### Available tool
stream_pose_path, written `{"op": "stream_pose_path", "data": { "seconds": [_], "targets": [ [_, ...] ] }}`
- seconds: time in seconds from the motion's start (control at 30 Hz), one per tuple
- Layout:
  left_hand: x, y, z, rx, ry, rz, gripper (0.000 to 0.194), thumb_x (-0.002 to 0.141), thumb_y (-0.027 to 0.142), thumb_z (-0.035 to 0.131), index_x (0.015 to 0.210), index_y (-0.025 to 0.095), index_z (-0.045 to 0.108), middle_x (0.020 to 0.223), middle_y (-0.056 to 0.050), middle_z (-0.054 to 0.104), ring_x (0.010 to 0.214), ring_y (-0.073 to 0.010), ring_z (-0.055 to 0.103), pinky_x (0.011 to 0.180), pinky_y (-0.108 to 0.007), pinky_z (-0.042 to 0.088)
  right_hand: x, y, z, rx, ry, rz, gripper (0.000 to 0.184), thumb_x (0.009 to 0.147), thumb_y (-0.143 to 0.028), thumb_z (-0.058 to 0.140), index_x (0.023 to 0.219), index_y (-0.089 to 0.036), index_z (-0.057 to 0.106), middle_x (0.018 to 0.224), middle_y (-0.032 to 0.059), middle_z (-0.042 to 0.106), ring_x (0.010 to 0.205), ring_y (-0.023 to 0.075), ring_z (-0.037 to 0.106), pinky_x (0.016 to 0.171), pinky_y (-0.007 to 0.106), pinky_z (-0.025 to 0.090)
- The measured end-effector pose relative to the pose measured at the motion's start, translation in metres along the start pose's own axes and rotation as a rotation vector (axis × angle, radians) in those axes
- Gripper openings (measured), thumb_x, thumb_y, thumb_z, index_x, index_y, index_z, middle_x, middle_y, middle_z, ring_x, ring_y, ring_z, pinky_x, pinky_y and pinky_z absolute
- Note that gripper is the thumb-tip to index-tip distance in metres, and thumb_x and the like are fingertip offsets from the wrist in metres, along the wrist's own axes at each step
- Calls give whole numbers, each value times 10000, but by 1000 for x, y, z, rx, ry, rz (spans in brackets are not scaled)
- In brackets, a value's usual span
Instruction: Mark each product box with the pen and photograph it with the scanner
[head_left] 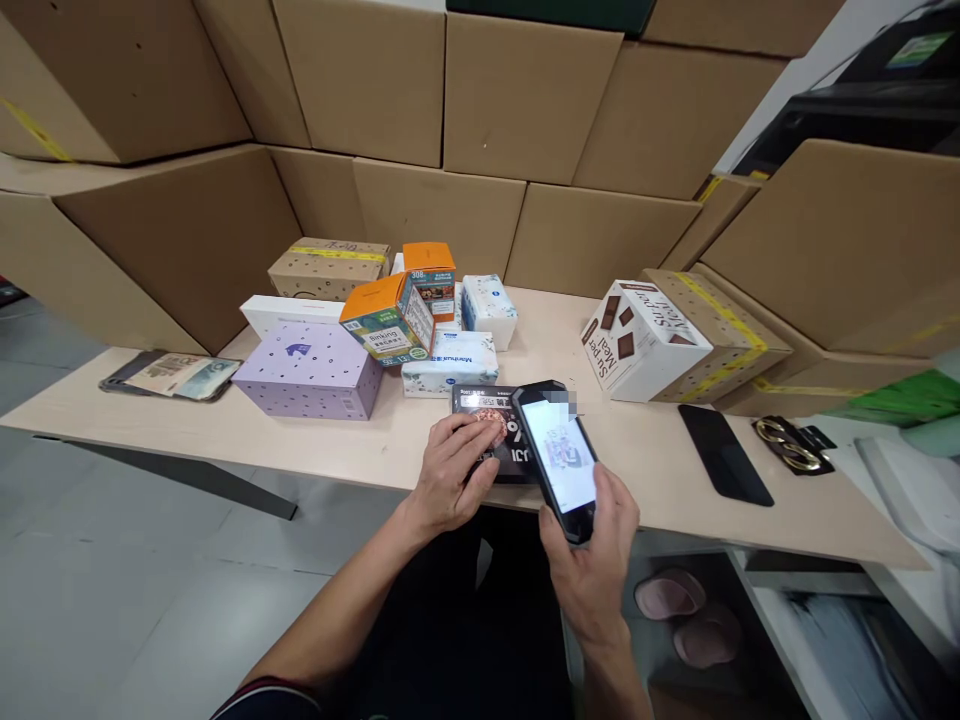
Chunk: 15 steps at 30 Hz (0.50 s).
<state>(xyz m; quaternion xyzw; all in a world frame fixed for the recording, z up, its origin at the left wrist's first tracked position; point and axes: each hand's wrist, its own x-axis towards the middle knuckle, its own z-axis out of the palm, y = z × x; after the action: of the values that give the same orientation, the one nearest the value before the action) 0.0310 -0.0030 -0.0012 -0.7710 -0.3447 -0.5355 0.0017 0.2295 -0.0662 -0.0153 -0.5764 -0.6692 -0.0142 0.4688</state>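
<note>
My right hand [592, 560] grips a black handheld device [556, 455] with a lit white screen, tilted over the table's front edge. My left hand [454, 470] lies with curled fingers on a flat dark box [487, 405] printed with white text, which rests on the table just left of the device. The device covers the dark box's right part.
A light wooden table [225, 430] carries a lilac box [309, 370], an orange-topped carton [388, 318], tissue packs [450, 362], a white "Super Meal" box [641, 338], a taped brown box [720, 330], a black flat case [724, 452]. Cardboard boxes form a wall behind. Slippers [679, 605] lie below.
</note>
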Motion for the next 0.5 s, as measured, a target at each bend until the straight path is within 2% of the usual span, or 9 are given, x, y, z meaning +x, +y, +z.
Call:
{"op": "stream_pose_path", "data": {
  "seconds": [0.13, 0.33, 0.5],
  "targets": [
    [0, 1, 0, 6, -19, -13, 378, 960, 204, 550, 1331, 177, 616, 1203, -120, 740, 1144, -255, 621, 992, -460, 505, 0, 21, -18, -71, 91, 87, 737, 919, -495, 616, 1539, -162, 400, 1383, 229, 502, 1282, 378, 474, 1020, 621, 441],
    [0, 1, 0, 23, -33, -28, 355, 969, 237, 529, 1305, 204, 638, 1190, -101, 744, 1124, -249, 634, 998, -459, 506, -8, 70, -53, -331, 198, 130, 818, 883, -604, 602, 1498, -79, 482, 1267, 275, 578, 1221, 446, 529, 1006, 682, 412],
    [1, 2, -1, 15, -34, -20, 374, 950, 212, 557, 1319, 203, 617, 1205, -106, 727, 1160, -252, 610, 1023, -462, 498, -12, 103, -68, -478, 189, 189, 852, 859, -641, 592, 1453, -32, 529, 1197, 295, 570, 1174, 471, 538, 984, 698, 404]
  ]
}}
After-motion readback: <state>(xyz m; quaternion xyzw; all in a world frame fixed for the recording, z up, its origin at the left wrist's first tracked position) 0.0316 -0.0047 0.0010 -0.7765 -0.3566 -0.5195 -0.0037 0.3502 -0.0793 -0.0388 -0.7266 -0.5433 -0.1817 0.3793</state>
